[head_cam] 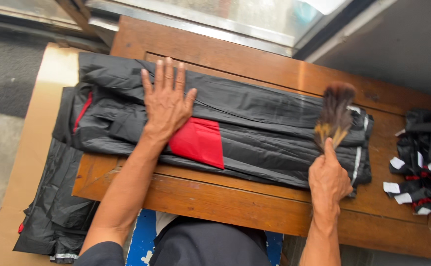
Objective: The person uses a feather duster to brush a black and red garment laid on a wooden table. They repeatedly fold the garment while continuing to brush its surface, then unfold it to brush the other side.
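- The wooden surface (255,207) fills the middle of my view, slanting from upper left to lower right, with a window frame above it.
- A folded black garment (255,128) with a red panel (198,143) lies lengthwise across the surface; a second black garment (58,207) hangs off the lower left corner.
- A pile of smaller folded black-and-red pieces with white tags (425,167) sits at the right edge, well apart from my hands.
- My left hand (165,101) rests flat on the garment's left half, fingers spread wide, holding nothing, just pinning the cloth.
- My right hand (329,180), lower right, has its fingers closed around the handle of a feather duster (334,116), whose plume lies on the garment's right end.
- To brush well, I judge I should keep the left palm pressing firmly so the fabric stays taut, and sweep lightly away from it in one direction.
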